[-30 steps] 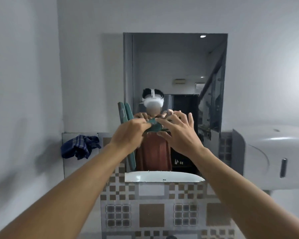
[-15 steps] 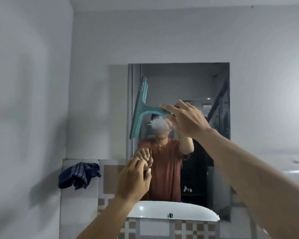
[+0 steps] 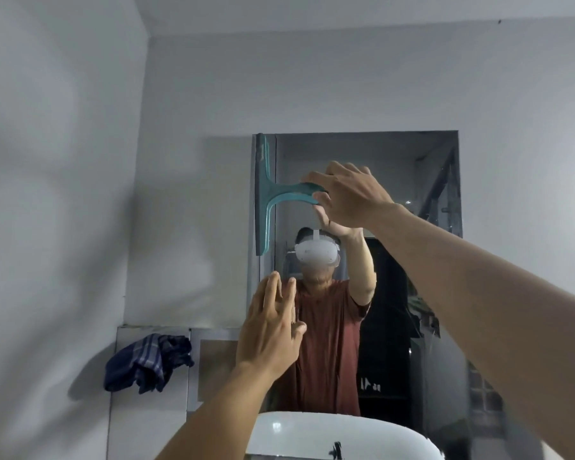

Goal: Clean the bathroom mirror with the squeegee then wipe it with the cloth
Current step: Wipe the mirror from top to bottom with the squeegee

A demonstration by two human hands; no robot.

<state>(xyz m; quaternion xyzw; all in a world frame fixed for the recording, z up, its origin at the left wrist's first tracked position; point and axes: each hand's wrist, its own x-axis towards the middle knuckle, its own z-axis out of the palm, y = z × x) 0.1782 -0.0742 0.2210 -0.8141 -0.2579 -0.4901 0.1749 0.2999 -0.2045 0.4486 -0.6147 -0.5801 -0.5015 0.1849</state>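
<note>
The bathroom mirror (image 3: pixel 395 167) hangs on the grey wall straight ahead. A teal squeegee (image 3: pixel 265 194) stands with its blade upright along the mirror's top left edge. My right hand (image 3: pixel 349 194) is shut on the squeegee's handle, arm stretched up. My left hand (image 3: pixel 269 330) floats lower, in front of the mirror's lower left part, fingers apart and holding nothing. A dark blue checked cloth (image 3: pixel 148 361) lies bunched on the tiled ledge, left of the mirror.
A white washbasin (image 3: pixel 312 433) sits below the mirror at the bottom of the view. A side wall stands close on the left. The mirror reflects a person in a red shirt with a raised arm.
My right hand lifted the squeegee from chest height to the mirror's top left edge and turned the blade upright. My left hand let go of it, dropped lower and spread its fingers.
</note>
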